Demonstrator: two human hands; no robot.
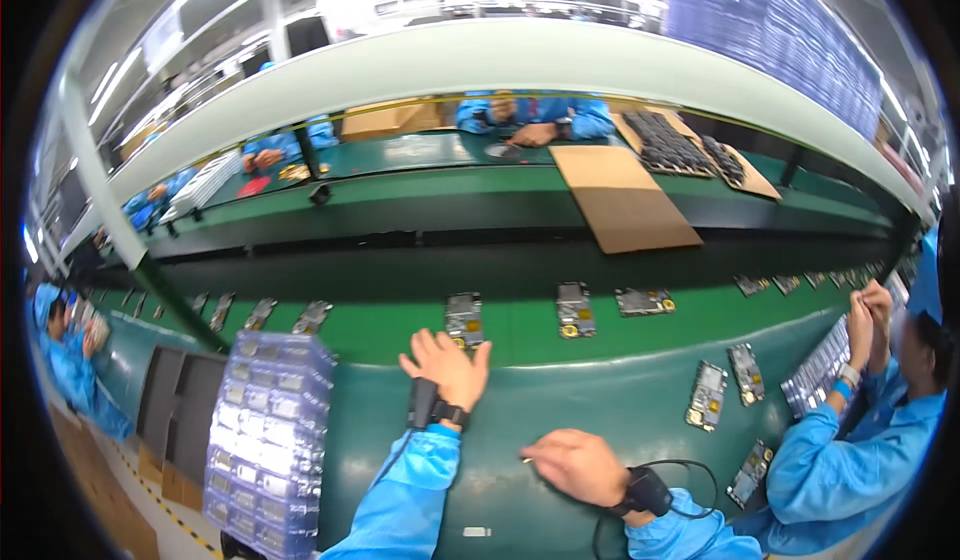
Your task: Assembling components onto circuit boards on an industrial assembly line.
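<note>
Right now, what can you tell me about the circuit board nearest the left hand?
The circuit board is a small, dark, roughly rectangular plate with grey metal parts on its face and a round gold-coloured part at its lower right. It lies flat on the green belt, long side running away from the person, in a row with similar boards. The left hand, fingers spread, reaches to its near edge; whether the fingertips touch it cannot be told.
</note>
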